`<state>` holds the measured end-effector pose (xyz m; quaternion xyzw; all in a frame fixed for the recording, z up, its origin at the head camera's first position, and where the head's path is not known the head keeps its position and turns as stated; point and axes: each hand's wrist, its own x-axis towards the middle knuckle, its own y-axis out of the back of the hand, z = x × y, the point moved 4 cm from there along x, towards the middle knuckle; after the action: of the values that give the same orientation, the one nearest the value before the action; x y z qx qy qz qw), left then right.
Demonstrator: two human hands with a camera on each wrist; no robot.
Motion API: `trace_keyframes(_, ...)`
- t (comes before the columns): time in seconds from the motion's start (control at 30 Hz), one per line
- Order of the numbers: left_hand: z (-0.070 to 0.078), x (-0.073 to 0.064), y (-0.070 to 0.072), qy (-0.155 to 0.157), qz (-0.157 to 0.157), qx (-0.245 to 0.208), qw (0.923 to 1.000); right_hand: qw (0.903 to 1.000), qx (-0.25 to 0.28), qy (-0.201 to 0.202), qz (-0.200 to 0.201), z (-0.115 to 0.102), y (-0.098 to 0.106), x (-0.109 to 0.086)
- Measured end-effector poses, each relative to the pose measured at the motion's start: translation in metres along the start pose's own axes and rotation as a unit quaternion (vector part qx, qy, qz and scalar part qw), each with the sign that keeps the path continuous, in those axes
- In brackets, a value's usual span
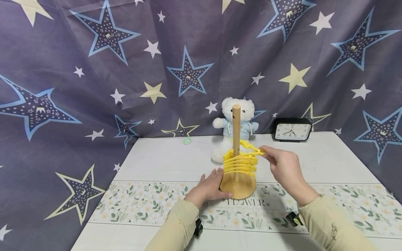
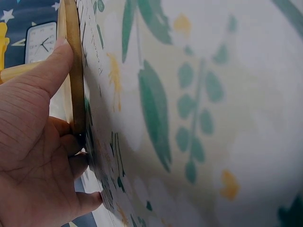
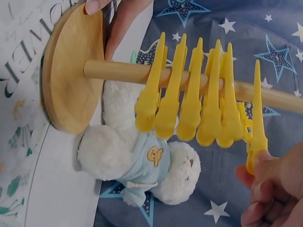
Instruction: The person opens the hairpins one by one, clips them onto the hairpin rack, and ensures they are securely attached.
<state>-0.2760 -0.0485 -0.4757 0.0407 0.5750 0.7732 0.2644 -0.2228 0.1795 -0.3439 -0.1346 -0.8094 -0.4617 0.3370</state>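
Note:
A wooden stand has a round base (image 1: pixel 240 190) and an upright pole (image 1: pixel 236 125). My left hand (image 1: pixel 208 186) holds the left side of the base, its thumb along the front rim and its fingers curled by the edge. Several long yellow clips (image 3: pixel 189 101) are clamped across the pole in a row, one above another. Above them, my right hand (image 1: pixel 285 169) pinches one more yellow clip (image 3: pixel 257 109) by its rounded end, thumb against fingers. Its toothed jaws are spread, with the pole between them.
Right behind the stand sits a white teddy bear (image 1: pixel 227 113) in a blue hoodie. A black clock (image 1: pixel 292 130) stands at the back right, and a small green ring (image 1: pixel 187 141) lies at the back left. A flowered runner (image 1: pixel 150 202) crosses the white table.

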Motion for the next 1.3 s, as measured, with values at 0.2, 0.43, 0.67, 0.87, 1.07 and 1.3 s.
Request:
trace_keyframes(0.2, 0.001, -0.002, 0.001, -0.001, 0.000, -0.004, 1.0000, 0.9996, 0.003, 0.026, -0.012, -0.008, -0.012, 0.007)
trace_keyframes(0.43, 0.000, 0.001, -0.003, 0.002, 0.003, -0.002, 1.0000, 0.9984, 0.000, 0.043, -0.038, -0.011, -0.022, 0.010)
trace_keyframes(0.67, 0.001, -0.001, -0.001, 0.005, -0.002, -0.001, 1.0000, 0.9929, 0.037, 0.037, -0.106, -0.006, -0.020, 0.009)
trace_keyframes(0.87, 0.002, -0.004, -0.001, 0.007, -0.003, -0.009, 0.9999, 0.9872, 0.071, -0.008, -0.143, 0.006, -0.014, -0.002)
trace_keyframes(1.07, 0.001, -0.002, -0.001, 0.004, 0.000, -0.011, 0.9999, 0.9880, 0.085, -0.039, -0.123, 0.017, -0.004, -0.015)
trace_keyframes(1.3, 0.000, 0.000, -0.001, 0.000, 0.002, -0.013, 0.9999, 0.9879, 0.072, -0.049, -0.128, 0.031, 0.000, -0.031)
